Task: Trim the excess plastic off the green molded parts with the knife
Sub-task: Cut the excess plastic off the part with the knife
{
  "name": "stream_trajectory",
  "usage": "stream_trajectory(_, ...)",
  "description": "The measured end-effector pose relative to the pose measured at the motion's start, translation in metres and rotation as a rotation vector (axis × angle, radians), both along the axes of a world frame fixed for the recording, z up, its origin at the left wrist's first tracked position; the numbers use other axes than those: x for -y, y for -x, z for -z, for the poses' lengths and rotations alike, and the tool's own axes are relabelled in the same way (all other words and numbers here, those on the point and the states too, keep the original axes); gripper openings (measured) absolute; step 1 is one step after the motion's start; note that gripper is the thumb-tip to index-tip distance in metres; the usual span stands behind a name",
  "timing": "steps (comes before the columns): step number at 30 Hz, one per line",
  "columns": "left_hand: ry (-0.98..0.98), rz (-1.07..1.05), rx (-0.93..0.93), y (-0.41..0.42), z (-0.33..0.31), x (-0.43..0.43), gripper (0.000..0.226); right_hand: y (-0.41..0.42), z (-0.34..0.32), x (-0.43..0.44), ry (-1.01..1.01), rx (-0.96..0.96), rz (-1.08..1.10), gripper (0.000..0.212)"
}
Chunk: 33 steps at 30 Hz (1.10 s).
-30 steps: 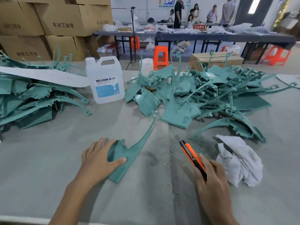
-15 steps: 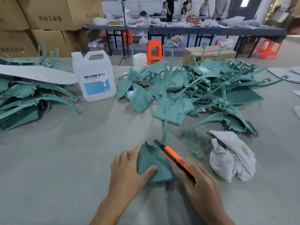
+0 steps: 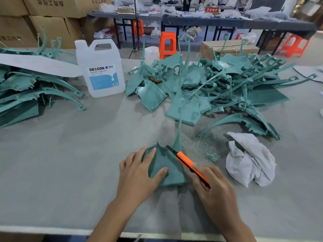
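A green molded part lies flat on the grey table near me, its long thin arm pointing away. My left hand presses it down, fingers spread on its left side and thumb on its face. My right hand grips an orange utility knife, whose dark blade tip rests at the part's upper edge near the base of the arm. A large heap of green parts sits behind, and a second heap lies at the far left.
A white DEXCON jug stands at the back left of centre. A crumpled white rag lies to the right of my knife hand. Green shavings litter the table beyond the part. Cardboard boxes and people at other tables stand behind.
My left hand slid the part rightwards and turned it so its arm points away. My right hand brought the knife in to the part's upper edge. The view shifted left and down.
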<state>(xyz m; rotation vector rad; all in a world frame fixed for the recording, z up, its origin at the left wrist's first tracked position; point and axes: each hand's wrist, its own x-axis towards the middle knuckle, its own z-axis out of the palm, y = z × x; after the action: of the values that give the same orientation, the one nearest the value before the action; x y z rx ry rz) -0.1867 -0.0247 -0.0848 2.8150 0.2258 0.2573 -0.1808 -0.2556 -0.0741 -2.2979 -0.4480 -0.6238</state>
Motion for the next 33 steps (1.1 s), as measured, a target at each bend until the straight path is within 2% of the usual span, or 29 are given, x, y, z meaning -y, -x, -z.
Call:
stream_trajectory(8, 0.000, -0.005, -0.007, -0.0016, 0.0027, -0.0017, 0.087, -0.0010, 0.0056, 0.0031, -0.031, 0.016, 0.015, 0.020)
stream_trajectory(23, 0.048, -0.009, 0.029, -0.0009, 0.0008, -0.0004, 0.088, -0.0011, 0.0066, 0.0029, -0.022, 0.030, -0.064, 0.024)
stream_trajectory(33, 0.056, -0.008, 0.043, -0.0004, 0.0021, -0.0013, 0.087, -0.0004, 0.0015, 0.0008, -0.032, -0.015, -0.026, 0.026)
